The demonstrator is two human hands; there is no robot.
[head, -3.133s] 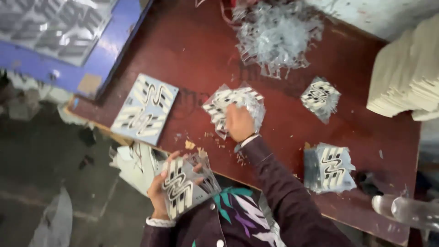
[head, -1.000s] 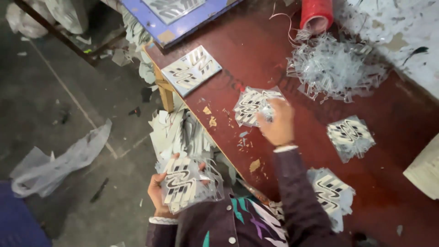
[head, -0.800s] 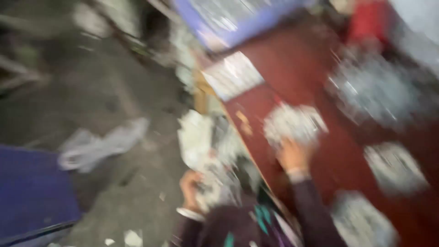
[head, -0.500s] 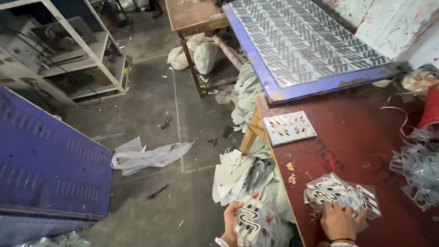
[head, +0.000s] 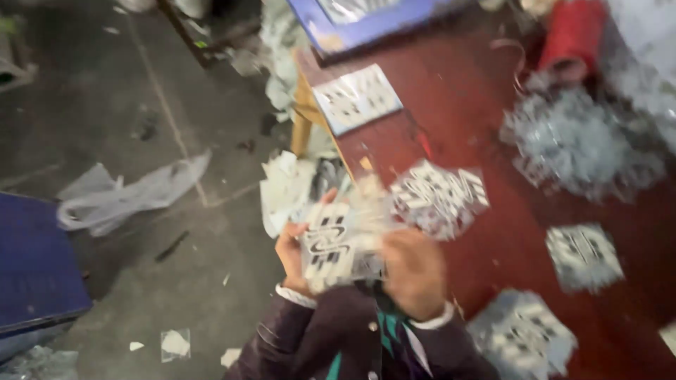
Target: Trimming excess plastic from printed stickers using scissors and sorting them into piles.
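While the picture is blurred by motion, the person is holding a small stack of patterned sheets [head: 336, 248] in front of the body, just beside the edge of the dark red table [head: 486, 141]. The left hand [head: 294, 255] is grasping the stack from its left side, with the thumb lying on top. The right hand [head: 414, 271] is touching the right edge of the same stack; I cannot tell whether its fingers are really closing around the sheets or only pressing on them.

In my judgement, the sheets are thin and slippery, so it is good to be supporting them from below with the left palm and to be squaring the edges with the right hand before letting go. A loose grip could let them slide down to the floor, where a heap of similar pieces [head: 292, 190] is lying.

On the table, several flat packets are lying apart from each other: a square one with a black and white wavy pattern [head: 441, 198] near the hands, a rectangular one [head: 357, 98] close to the table corner, another [head: 583, 255] at the right, and a bluish one [head: 522, 341] near the bottom. A red roll [head: 572, 36] is standing at the far side, beside a pile of clear plastic scraps [head: 581, 144].
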